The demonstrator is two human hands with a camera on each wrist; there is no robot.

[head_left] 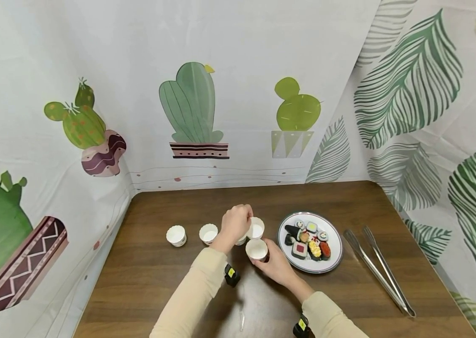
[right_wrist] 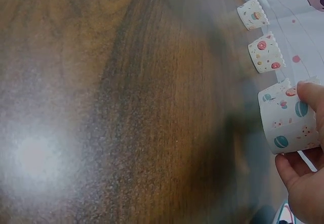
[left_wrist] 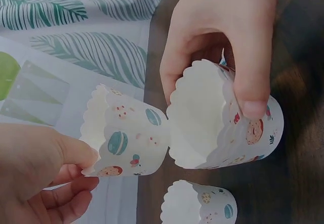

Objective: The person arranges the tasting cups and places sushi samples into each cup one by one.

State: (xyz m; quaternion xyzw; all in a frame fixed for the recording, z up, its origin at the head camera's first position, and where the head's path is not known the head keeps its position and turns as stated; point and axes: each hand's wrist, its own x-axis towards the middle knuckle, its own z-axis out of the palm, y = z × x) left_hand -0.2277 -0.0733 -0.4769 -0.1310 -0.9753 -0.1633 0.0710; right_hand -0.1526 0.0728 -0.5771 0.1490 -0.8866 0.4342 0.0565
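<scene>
While the left hand (head_left: 235, 224) is pinching one scalloped paper cup (left_wrist: 131, 133) at its rim between thumb and fingers, the right hand (head_left: 278, 265) is curling round a second cup (left_wrist: 197, 115) just beside it, thumb lying along the printed side. Five cups now, and they're all showing at the table (head_left: 136, 281)! Two are sitting in the hands, just left of the plate (head_left: 334, 245); a third cup (left_wrist: 197, 206) is peeking out beside that pair, partly hidden behind the left arm; a fourth cup (head_left: 208, 233) is standing further left, and a fifth cup (head_left: 176, 235) is standing at the left end. Are the held two touching? They're overlapping from the left wrist, so I cannot tell. Look inside: the held pair, the fourth and the fifth are showing bare white interiors, while the third is giving up only part of its white inside. Over to the one plate, and it's carrying sushi (head_left: 314, 250), at least nine pieces crowding together, one dark cone among them, one yellow-topped, one red-topped. One pair of metal tongs (head_left: 383, 274) is lying to the right, its arms spreading apart.
</scene>
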